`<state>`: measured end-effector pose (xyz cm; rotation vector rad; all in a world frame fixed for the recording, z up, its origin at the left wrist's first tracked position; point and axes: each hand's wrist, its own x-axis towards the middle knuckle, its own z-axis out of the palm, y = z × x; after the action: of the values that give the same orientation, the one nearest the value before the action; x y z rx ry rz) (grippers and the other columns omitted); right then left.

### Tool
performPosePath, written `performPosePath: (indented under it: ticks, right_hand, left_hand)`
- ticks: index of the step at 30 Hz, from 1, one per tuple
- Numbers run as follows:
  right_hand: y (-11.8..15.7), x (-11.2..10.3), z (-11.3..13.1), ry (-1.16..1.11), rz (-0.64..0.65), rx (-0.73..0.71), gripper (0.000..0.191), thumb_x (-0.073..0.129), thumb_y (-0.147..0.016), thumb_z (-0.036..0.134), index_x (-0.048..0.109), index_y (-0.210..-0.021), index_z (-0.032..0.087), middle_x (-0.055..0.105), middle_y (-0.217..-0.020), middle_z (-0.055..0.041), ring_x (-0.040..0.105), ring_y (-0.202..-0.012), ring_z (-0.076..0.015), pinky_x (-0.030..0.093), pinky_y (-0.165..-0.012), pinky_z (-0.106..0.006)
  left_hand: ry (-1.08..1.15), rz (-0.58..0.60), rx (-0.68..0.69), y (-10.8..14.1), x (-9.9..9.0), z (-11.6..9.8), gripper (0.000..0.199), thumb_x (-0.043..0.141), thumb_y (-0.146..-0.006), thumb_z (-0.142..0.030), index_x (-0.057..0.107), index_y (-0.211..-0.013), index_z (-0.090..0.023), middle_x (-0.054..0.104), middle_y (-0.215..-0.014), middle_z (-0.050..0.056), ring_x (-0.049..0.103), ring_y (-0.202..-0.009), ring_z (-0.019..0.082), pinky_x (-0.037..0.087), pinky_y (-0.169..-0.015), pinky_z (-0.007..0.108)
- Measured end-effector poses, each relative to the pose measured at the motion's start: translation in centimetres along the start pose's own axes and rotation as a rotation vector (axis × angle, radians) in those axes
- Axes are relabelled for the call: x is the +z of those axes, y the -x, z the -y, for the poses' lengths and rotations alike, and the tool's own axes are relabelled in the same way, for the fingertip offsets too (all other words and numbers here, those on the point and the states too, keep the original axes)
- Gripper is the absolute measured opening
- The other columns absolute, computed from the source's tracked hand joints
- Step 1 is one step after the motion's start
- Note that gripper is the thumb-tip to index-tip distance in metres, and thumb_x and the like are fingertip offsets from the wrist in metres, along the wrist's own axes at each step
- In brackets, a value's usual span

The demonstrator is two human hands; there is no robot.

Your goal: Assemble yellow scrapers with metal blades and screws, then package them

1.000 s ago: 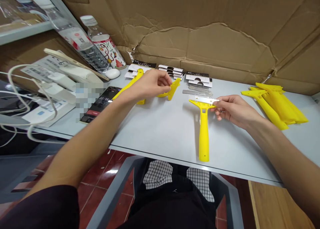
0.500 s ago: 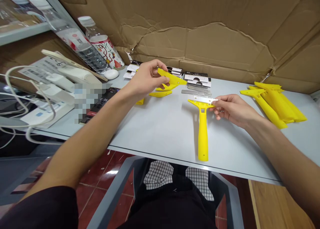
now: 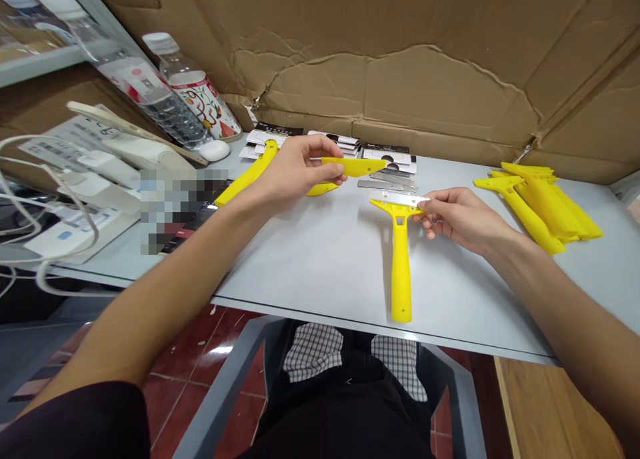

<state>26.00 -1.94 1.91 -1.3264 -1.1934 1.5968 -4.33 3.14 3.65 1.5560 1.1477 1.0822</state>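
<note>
My left hand (image 3: 315, 169) pinches a flat yellow plastic scraper cover (image 3: 363, 168) with a small hole near its pointed end. My right hand (image 3: 453, 219) grips one end of the head of a yellow scraper (image 3: 401, 265), whose handle points down toward me. Along the top of that head lies a metal blade (image 3: 397, 199), its right end under my right thumb. Loose metal blades (image 3: 383, 185) lie on the table just behind it. Beneath my left hand another yellow cover (image 3: 323, 189) shows in part, and a yellow handle (image 3: 257, 169) lies behind my left wrist.
Several yellow scrapers (image 3: 555, 202) are piled at the right. Black-and-white blade packets (image 3: 387, 155) stand along the cardboard wall (image 3: 450, 99). Bottles (image 3: 197, 92), a white mouse (image 3: 215, 150) and white cables with boxes (image 3: 85, 205) occupy the left of the table (image 3: 310, 265).
My left hand has turned the yellow cover nearly level and brought it slightly closer to the scraper head. My right hand keeps its grip on the scraper and blade. The view has shifted slightly.
</note>
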Motion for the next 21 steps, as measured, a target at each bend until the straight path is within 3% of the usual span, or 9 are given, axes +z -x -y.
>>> performPosePath:
  ticks: [4, 10, 15, 18, 21]
  right_hand:
    - [-0.1, 0.0, -0.1, -0.007, -0.002, 0.008, 0.01, 0.084, -0.085, 0.014, 0.079, -0.077, 0.01, 0.075, -0.08, -0.0139, 0.061, -0.058, -0.0119, 0.058, -0.049, -0.022]
    - [0.0, 0.3, -0.2, 0.006, 0.01, 0.011, 0.011, 0.088, -0.082, 0.017, 0.08, -0.079, 0.01, 0.075, -0.079, -0.0126, 0.062, -0.06, -0.0121, 0.058, -0.05, -0.022]
    - [0.2, 0.7, -0.1, -0.001, 0.019, 0.009, 0.01, 0.088, -0.078, 0.015, 0.081, -0.082, 0.01, 0.076, -0.081, -0.0132, 0.06, -0.06, -0.0117, 0.057, -0.049, -0.023]
    - [0.2, 0.6, -0.1, -0.002, 0.021, 0.008, 0.008, 0.085, -0.079, 0.013, 0.081, -0.085, 0.01, 0.077, -0.082, -0.013, 0.06, -0.06, -0.0116, 0.056, -0.049, -0.023]
    - [0.1, 0.5, -0.2, 0.0, 0.033, -0.003, 0.007, 0.083, -0.08, 0.013, 0.082, -0.087, 0.011, 0.077, -0.083, -0.012, 0.059, -0.06, -0.0112, 0.057, -0.05, -0.023]
  left_hand:
    - [0.177, 0.061, -0.017, 1.0, 1.9, 0.1, 0.024, 0.088, -0.076, -0.019, 0.07, -0.091, -0.017, 0.075, -0.082, 0.003, 0.075, -0.073, 0.016, 0.063, -0.078, 0.033]
    - [0.089, 0.067, 0.026, 1.7, 3.8, 1.2, 0.022, 0.091, -0.074, -0.027, 0.078, -0.088, -0.016, 0.08, -0.091, 0.005, 0.073, -0.083, 0.016, 0.058, -0.078, 0.028]
    - [0.004, 0.079, 0.001, 2.1, 5.2, 1.9, 0.023, 0.088, -0.079, -0.036, 0.082, -0.092, -0.017, 0.079, -0.091, 0.005, 0.067, -0.074, 0.014, 0.052, -0.071, 0.029]
    - [0.099, 0.055, 0.038, 2.3, 5.9, 2.4, 0.023, 0.091, -0.077, -0.035, 0.082, -0.086, -0.016, 0.078, -0.108, 0.008, 0.072, -0.092, 0.017, 0.058, -0.084, 0.032]
    - [0.285, 0.115, -0.071, 2.4, 6.3, 2.8, 0.024, 0.093, -0.077, -0.032, 0.08, -0.086, -0.015, 0.077, -0.122, 0.012, 0.075, -0.101, 0.019, 0.062, -0.093, 0.036]
